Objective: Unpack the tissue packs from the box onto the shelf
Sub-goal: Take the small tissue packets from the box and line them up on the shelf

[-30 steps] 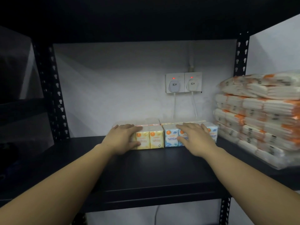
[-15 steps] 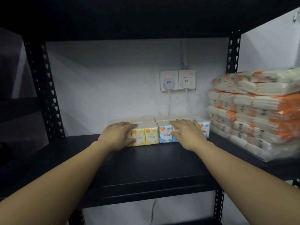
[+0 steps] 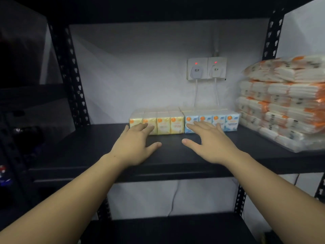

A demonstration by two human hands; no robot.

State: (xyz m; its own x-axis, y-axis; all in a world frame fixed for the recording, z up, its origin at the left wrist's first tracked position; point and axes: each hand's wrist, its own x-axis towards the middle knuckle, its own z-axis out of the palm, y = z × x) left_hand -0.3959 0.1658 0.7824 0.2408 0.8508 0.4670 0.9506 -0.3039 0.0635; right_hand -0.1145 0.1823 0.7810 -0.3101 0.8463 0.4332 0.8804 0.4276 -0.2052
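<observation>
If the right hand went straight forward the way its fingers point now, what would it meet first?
Most likely the blue tissue packs: the right hand is open, palm down over the shelf, fingers aimed at their front face. The fingertips overlap the packs in this view, so they may already touch; depth is unclear.

Bare forearms, no sleeves; hands (image 3: 135, 147) ungloved, ringless.

The black metal shelf (image 3: 84, 147) is carrying three groups of goods. Yellow tissue packs (image 3: 167, 125) are standing in a row just beyond the left fingers (image 3: 146, 128). Blue tissue packs (image 3: 226, 123) are standing touching them, just beyond the right fingers (image 3: 198, 125). A wrapped stack of orange-and-white packs (image 3: 284, 103) is lying well right of both.
</observation>
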